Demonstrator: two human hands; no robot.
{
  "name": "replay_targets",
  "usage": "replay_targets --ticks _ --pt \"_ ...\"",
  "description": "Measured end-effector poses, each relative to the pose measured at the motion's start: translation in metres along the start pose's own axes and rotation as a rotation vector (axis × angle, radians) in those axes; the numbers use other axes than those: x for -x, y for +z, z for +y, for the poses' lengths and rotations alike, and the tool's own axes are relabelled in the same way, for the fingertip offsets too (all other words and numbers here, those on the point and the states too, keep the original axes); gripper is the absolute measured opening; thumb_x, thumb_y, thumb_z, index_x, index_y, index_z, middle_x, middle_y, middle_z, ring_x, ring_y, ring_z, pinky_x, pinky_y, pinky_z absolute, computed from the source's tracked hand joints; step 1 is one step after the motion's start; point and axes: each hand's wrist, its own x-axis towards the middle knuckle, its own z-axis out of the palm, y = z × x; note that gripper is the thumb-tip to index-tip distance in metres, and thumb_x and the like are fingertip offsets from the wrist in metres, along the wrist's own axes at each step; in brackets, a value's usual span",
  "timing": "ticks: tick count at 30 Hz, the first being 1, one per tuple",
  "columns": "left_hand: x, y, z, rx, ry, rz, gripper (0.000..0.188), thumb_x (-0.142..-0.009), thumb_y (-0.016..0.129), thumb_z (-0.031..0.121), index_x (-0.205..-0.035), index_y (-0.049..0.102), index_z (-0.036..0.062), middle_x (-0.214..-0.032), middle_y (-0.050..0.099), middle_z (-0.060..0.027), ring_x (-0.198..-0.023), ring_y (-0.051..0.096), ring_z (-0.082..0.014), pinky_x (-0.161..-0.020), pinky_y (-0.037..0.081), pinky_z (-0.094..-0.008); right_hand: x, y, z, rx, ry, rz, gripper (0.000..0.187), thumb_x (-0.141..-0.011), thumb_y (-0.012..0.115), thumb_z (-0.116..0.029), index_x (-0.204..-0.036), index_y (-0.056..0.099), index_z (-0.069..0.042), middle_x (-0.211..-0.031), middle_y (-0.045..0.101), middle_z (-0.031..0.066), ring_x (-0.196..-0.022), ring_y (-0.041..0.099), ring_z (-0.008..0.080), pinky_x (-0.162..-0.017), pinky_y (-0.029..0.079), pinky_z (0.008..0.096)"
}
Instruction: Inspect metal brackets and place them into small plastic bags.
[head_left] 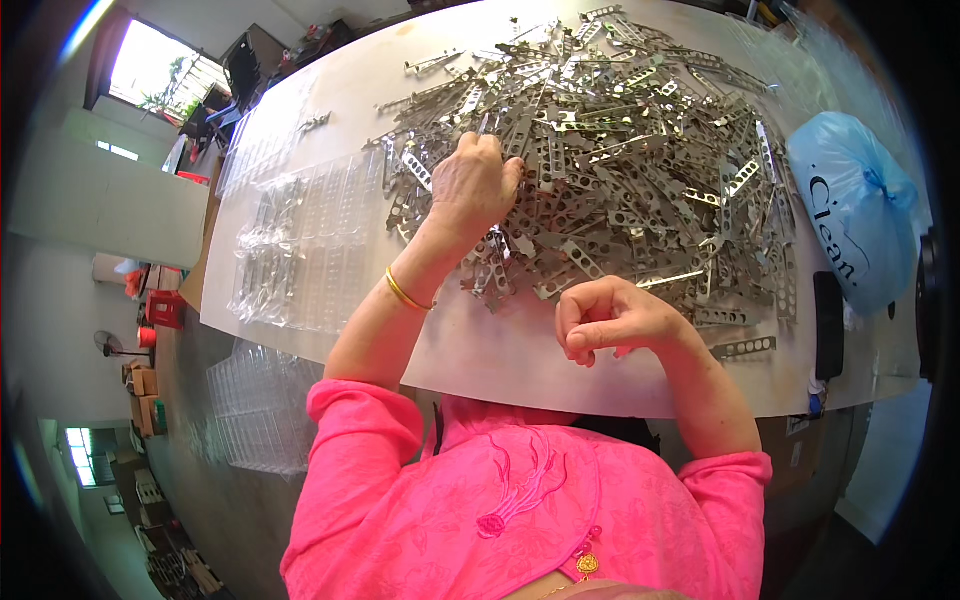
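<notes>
Our left hand (474, 186) bends its fingers into the heap of perforated metal strips (610, 150), which spreads right of it and beyond our right hand (622, 318); we cannot tell whether it grips one. Our right hand curls inward, its grip unclear. Strips look tangled, so pinching one by its edges seems best.

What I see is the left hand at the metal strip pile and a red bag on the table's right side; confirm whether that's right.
The bag is blue, not red, as the head view shows; the left hand is at the metal strip pile.
</notes>
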Motion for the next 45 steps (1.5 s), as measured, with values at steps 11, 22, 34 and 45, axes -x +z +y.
replay_targets --ticks 11,22,34,45 --pt "-0.017 0.006 -0.008 0.205 -0.069 -0.052 0.029 -0.086 0.069 0.023 -0.081 0.066 -0.0051 -0.079 0.067 -0.0205 -0.071 0.067 -0.0312 -0.068 0.053 -0.0417 -0.001 0.004 0.001 0.015 0.002 0.025 0.027 -0.089 0.074 -0.026 -0.081 0.060 -0.005 -0.079 0.063 0.0029 -0.070 0.061 0.0094 -0.055 0.043 0.0222" --pt "-0.020 -0.015 -0.007 0.846 -0.229 -0.074 0.018 -0.089 0.077 0.017 -0.090 0.069 0.0008 -0.073 0.067 -0.0030 -0.055 0.054 -0.0046 -0.048 0.042 -0.0199 -0.002 -0.001 0.005 -0.047 -0.073 0.055 0.027 -0.090 0.073 -0.028 -0.087 0.061 -0.004 -0.081 0.065 0.0041 -0.073 0.063 0.0110 -0.066 0.051 0.0252" --pt "-0.017 -0.004 -0.011 1.386 -0.371 -0.123 0.017 -0.092 0.073 0.016 -0.089 0.066 0.0009 -0.074 0.067 -0.0046 -0.057 0.057 -0.0081 -0.051 0.047 -0.0222 -0.002 -0.007 0.005 -0.233 -0.310 0.230 0.019 -0.095 0.067 -0.017 -0.088 0.055 -0.003 -0.085 0.064 0.0082 -0.069 0.061 0.0131 -0.063 0.052 0.0281" --pt "-0.031 -0.006 -0.037 1.211 -0.354 0.246 0.015 -0.093 0.072 0.017 -0.092 0.065 0.0035 -0.066 0.062 -0.0007 -0.050 0.051 -0.0050 -0.046 0.037 -0.0180 -0.006 -0.005 0.010 -0.219 -0.376 0.246 0.023 -0.094 0.067 -0.020 -0.086 0.056 -0.002 -0.085 0.061 0.0116 -0.060 0.060 0.0162 -0.052 0.049 0.0280"
